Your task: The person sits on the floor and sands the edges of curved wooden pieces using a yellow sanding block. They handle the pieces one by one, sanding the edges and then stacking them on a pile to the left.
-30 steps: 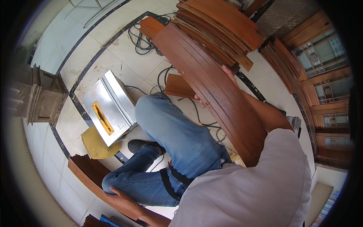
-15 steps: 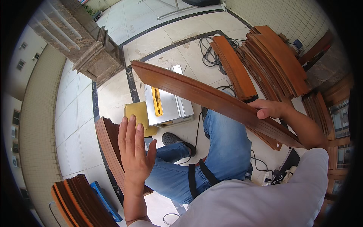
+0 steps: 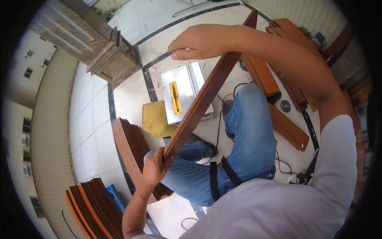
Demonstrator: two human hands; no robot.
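Observation:
A long reddish-brown wooden plank (image 3: 201, 107) slants up from my lap toward the far right. My left hand (image 3: 156, 165) is closed around its near end, beside my knee. My right hand (image 3: 203, 42) reaches across above the plank, fingers stretched out and thumb apart, holding nothing. The right forearm hides a stretch of the plank near its far end. Beyond the plank stands a table saw (image 3: 170, 79) with a silver top and a yellow slotted insert (image 3: 175, 98). The plank covers part of the saw's right side.
A yellow stool-like block (image 3: 156, 118) stands beside the saw. Stacked planks (image 3: 137, 155) lie left of my legs, with another stack (image 3: 89, 207) and a blue object (image 3: 115, 198) nearer. More planks (image 3: 260, 77) lie at right, near a dark disc (image 3: 285, 106), cables and a power strip (image 3: 292, 178).
The plank has swung from leaning left in my right hand to leaning right. My left hand, open before, now grips its near end. My right hand has let go and moved up and left.

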